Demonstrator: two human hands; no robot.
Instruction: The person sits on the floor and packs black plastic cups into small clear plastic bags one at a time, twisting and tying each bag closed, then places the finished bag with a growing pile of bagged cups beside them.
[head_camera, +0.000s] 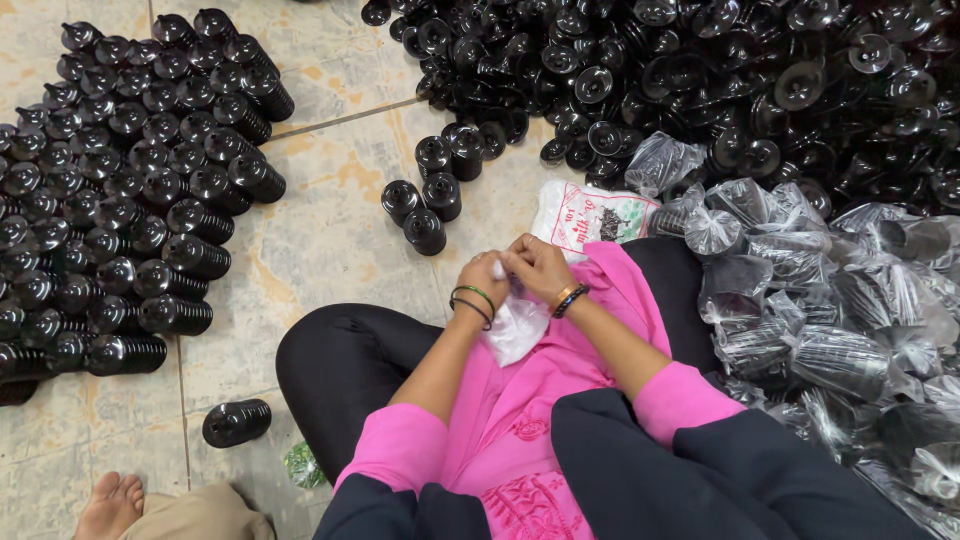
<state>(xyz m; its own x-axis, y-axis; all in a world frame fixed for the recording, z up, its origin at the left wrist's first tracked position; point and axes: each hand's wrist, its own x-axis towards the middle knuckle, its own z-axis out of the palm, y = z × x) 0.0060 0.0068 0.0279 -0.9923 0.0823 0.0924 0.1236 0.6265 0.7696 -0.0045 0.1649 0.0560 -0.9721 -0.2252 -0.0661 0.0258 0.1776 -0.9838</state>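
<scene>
Head view: the person sits cross-legged on a tiled floor (330, 230), with both hands raised over a lap covered in pink cloth. The left hand (483, 277) and right hand (538, 265) meet fingertip to fingertip, both pinched closed on the top edge of a small clear plastic bag (517, 322), which hangs below them against the pink garment. Just beyond the hands lies a printed packet of bags (590, 215). To the right sits a heap of bagged black parts (840, 320); behind it, a loose pile of black parts (700, 70). To the left, stacked black parts (120, 190) lie in rows, with four short stacks (430, 190) between. Another person's bare foot (108, 505) shows at lower left.
</scene>
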